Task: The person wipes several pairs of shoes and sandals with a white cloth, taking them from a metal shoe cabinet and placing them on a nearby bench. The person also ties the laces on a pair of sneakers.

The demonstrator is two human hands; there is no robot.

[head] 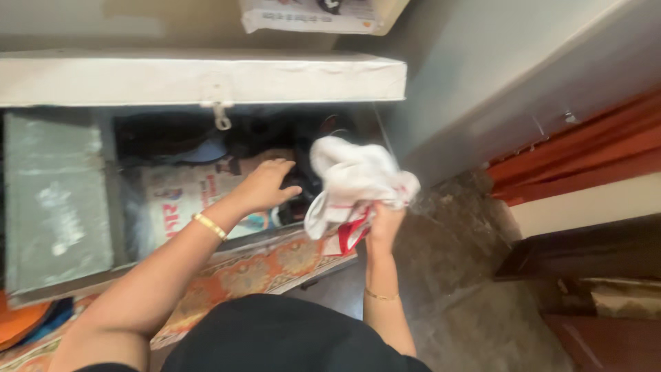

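Right hand closed around bunched white cloth with red trim, held above open metal trunk, left hand open, fingers spread, reaching onto dark items beside printed bag inside trunk, raised lid behind.

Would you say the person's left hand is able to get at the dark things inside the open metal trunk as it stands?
Probably yes: the trunk lid is raised, and the left hand already reaches over the dark things inside, with nothing between. The right hand holds a white cloth off to the side.
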